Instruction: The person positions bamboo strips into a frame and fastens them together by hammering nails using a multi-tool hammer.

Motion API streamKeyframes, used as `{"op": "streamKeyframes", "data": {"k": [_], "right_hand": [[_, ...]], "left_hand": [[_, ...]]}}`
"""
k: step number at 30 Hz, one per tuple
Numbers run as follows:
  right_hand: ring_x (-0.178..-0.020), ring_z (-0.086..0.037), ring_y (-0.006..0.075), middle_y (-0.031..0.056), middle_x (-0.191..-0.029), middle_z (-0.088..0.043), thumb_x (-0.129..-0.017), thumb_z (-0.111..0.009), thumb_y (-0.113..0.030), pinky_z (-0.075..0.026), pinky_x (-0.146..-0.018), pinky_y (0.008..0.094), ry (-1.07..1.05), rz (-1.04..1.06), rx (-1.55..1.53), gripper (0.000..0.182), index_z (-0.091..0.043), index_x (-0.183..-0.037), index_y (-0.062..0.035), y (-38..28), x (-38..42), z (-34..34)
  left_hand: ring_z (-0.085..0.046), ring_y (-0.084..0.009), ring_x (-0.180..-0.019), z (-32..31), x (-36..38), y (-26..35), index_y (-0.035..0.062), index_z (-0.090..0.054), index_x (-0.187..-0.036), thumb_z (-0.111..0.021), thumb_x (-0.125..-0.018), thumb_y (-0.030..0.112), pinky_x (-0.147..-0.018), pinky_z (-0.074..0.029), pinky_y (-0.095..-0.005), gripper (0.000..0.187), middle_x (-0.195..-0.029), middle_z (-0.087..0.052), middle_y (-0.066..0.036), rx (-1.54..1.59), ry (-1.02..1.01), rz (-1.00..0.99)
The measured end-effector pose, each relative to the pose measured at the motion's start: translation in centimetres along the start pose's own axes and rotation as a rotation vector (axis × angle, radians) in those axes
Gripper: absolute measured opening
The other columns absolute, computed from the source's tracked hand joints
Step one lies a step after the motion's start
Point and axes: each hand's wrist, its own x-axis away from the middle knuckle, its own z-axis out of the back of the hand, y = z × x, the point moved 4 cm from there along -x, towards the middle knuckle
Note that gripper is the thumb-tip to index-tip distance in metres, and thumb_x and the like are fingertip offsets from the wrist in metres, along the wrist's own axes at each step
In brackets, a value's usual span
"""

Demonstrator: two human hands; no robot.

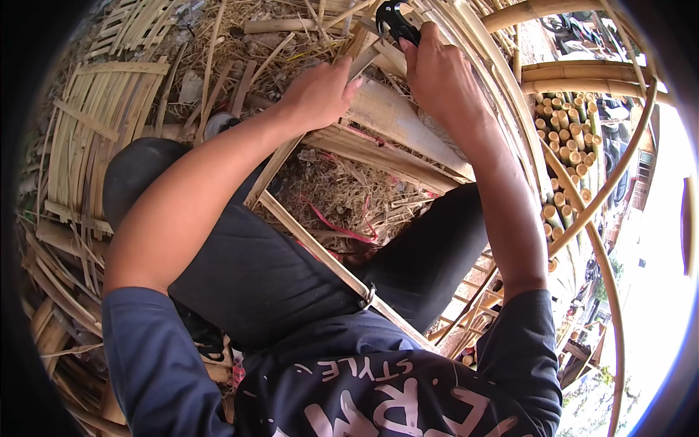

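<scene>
My right hand (443,73) is closed around the dark handle of a claw hammer (393,20), its black head at the top of the view. Just left of it, my left hand (320,93) is closed on a flat bamboo strip (362,64) that slants up towards the hammer. Both hands are above a wooden plank (400,120) standing between my legs. A long thin bamboo slat (313,242) crosses my lap, with a small dark tie or clip (369,296) around it. My left fingertips are partly hidden.
Slatted bamboo panels (109,109) lie on the left. Shavings and straw (335,189) litter the ground, with a red ribbon (338,226) among them. Cut bamboo poles (568,138) are stacked at the right, behind long strips (502,80) and curved poles (608,211).
</scene>
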Motion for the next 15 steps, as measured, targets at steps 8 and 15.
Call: {"op": "streamKeyframes", "data": {"k": [8,15], "right_hand": [[-0.072,-0.07,0.0478,0.0302,-0.073,-0.066,-0.103,-0.05,-0.026,-0.059,-0.059,0.0497,-0.076,-0.063,0.005,0.036,-0.047,-0.107,0.0092,-0.8,0.3,0.4],[-0.072,-0.071,0.0457,0.0293,-0.075,-0.067,-0.103,-0.051,-0.028,-0.059,-0.058,0.0484,-0.045,0.011,0.148,0.036,-0.049,-0.106,0.0084,-1.4,0.7,0.7]], "left_hand": [[-0.065,-0.0482,-0.094,0.0,-0.1,-0.2,-0.0158,-0.046,-0.13,-0.049,-0.103,0.028,-0.086,-0.051,-0.0538,0.051,-0.1,-0.066,-0.034,-0.026,0.038,-0.027],[-0.068,-0.0452,-0.082,0.1,0.0,-0.2,-0.0161,-0.047,-0.128,-0.051,-0.102,0.025,-0.075,-0.053,-0.053,0.049,-0.087,-0.067,-0.031,-0.026,0.035,-0.031]]}}
